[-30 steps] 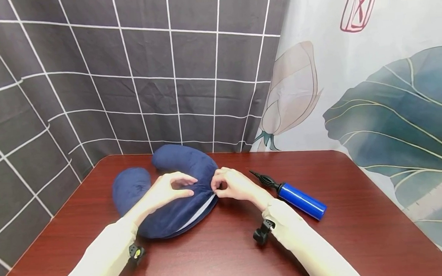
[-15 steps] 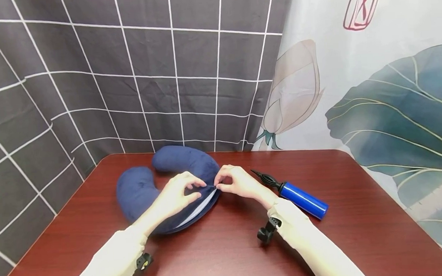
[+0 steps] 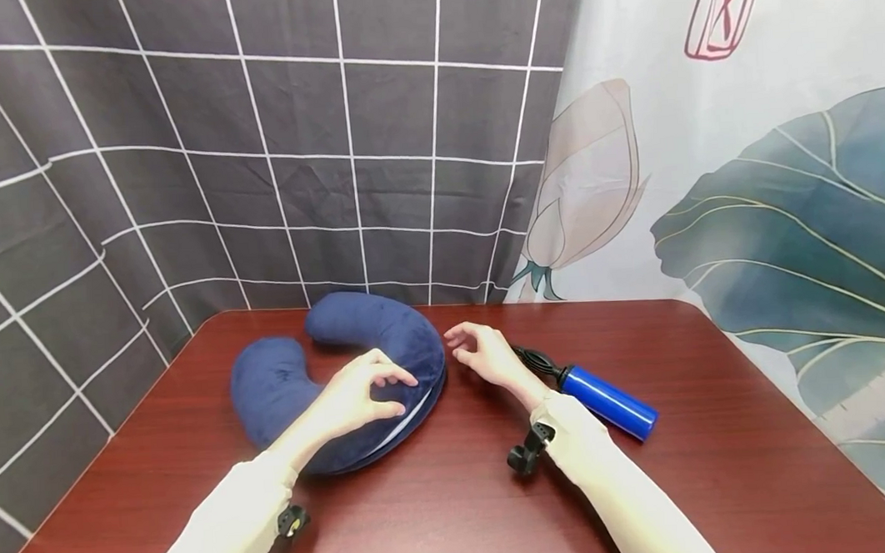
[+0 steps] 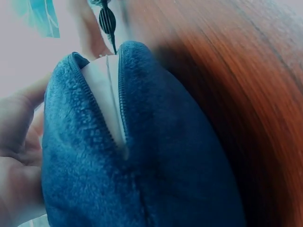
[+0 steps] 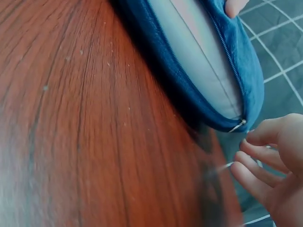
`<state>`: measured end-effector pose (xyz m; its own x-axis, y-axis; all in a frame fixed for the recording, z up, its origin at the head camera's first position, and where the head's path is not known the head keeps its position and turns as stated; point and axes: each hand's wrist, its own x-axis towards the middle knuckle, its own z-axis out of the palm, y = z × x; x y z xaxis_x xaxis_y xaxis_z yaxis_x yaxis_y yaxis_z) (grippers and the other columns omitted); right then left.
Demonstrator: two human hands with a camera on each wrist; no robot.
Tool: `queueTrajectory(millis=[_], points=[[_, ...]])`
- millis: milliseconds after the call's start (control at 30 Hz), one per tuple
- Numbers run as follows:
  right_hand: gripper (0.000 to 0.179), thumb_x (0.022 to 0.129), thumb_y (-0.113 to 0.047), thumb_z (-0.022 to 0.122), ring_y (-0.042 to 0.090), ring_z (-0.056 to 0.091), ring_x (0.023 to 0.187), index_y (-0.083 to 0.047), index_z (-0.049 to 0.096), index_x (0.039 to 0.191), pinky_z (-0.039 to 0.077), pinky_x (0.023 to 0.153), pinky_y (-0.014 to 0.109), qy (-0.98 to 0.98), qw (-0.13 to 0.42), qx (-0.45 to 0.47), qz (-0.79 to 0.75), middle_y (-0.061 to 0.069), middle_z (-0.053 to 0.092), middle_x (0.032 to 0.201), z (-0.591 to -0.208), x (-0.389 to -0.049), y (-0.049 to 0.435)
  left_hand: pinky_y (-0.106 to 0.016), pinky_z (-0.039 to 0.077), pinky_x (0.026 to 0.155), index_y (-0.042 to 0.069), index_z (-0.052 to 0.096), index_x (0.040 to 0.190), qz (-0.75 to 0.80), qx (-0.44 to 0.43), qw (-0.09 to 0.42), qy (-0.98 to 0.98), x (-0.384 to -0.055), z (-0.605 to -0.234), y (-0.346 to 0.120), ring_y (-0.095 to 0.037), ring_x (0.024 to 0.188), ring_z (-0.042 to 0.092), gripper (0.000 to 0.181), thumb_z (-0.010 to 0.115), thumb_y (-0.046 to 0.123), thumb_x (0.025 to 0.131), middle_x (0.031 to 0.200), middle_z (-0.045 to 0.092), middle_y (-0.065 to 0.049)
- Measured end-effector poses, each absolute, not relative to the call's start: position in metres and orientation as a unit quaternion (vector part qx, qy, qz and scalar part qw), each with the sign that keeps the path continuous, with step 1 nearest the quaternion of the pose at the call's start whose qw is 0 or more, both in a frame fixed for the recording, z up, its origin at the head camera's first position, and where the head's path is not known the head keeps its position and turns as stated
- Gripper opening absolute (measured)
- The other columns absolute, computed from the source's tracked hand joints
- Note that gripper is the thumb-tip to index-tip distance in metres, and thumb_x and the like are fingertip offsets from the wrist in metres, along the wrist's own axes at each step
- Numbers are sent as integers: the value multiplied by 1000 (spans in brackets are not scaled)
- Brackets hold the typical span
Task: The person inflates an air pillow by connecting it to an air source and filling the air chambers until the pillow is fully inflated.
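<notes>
A navy plush U-shaped neck pillow (image 3: 408,337) lies on the left half of the table. Its zipper gapes along the outer curve, baring a white inner (image 5: 201,59); the metal zipper pull (image 5: 242,124) sits at one end of the gap. My left hand (image 3: 362,389) rests on the pillow's top beside the opening, thumb and fingers spread apart. Just off the pillow's right side is my right hand (image 3: 488,358), its fingers loosely bent with nothing between them. In the right wrist view its fingertips (image 5: 240,168) are close to the zipper pull.
A blue hand pump (image 3: 607,401) with a black nozzle lies right of the pillow, the nozzle tip hidden behind my right hand. The reddish-brown wooden table (image 3: 440,510) backs onto a dark grid curtain (image 3: 293,151) and a flower-printed cloth (image 3: 676,156).
My right hand has let go of the pillow's zipper end and drawn away to the right. My left hand has moved right along the pillow, and the white gap looks narrower.
</notes>
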<state>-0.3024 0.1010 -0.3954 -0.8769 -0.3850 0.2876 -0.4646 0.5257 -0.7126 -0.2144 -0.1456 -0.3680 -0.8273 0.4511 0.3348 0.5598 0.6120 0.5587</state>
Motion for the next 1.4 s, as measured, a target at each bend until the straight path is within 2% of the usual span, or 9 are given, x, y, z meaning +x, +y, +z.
queueTrajectory(millis=[167,267,367,533,800,933,1100,1400], points=[[28,88,-1,63,21,73,90,2,66,115,59,78,30,-838,-36,196,508,21,74,107,-407,-303,96,-27,49,83,22,77,104,-349,-277,72,-893,-214,-368,-145,-12,88,58,32,84,16,73,96,61,4],[26,87,-2,66,14,72,85,3,67,112,59,75,26,-827,-46,181,531,21,74,104,-412,-303,94,-26,49,83,23,77,104,-348,-277,73,-893,-214,-368,-144,-11,88,58,32,84,17,74,96,61,5],[24,85,-5,70,11,71,78,1,69,108,57,67,23,-832,-28,170,528,19,76,99,-413,-302,93,-26,49,83,23,77,104,-345,-275,75,-894,-213,-367,-145,-11,88,58,32,84,17,73,95,61,5],[19,84,-6,73,15,70,67,-1,71,101,54,57,24,-838,3,153,524,17,76,92,-412,-301,91,-26,49,82,24,77,104,-345,-271,73,-896,-214,-367,-145,-10,88,57,32,84,17,74,94,60,5],[13,80,1,68,16,65,60,-5,72,91,53,54,23,-850,41,161,501,13,75,83,-413,-302,93,-26,49,82,24,77,104,-351,-271,68,-894,-215,-367,-144,-11,88,57,31,84,18,74,94,60,5],[11,81,1,68,10,58,53,-9,71,86,50,52,22,-859,64,179,475,9,72,78,-414,-303,96,-26,49,83,23,77,104,-354,-273,70,-892,-215,-367,-145,-11,88,58,31,83,18,74,94,60,5],[11,81,0,68,6,54,51,-10,69,84,48,51,21,-865,69,198,455,6,70,75,-414,-301,97,-26,49,83,22,77,103,-356,-274,70,-891,-214,-367,-144,-11,89,58,31,83,17,74,94,60,4],[10,82,-3,67,7,54,52,-13,68,83,47,50,22,-875,54,199,439,5,68,74,-412,-291,99,-26,48,82,20,77,102,-358,-279,74,-888,-214,-367,-145,-12,87,57,30,83,15,74,92,60,3]])
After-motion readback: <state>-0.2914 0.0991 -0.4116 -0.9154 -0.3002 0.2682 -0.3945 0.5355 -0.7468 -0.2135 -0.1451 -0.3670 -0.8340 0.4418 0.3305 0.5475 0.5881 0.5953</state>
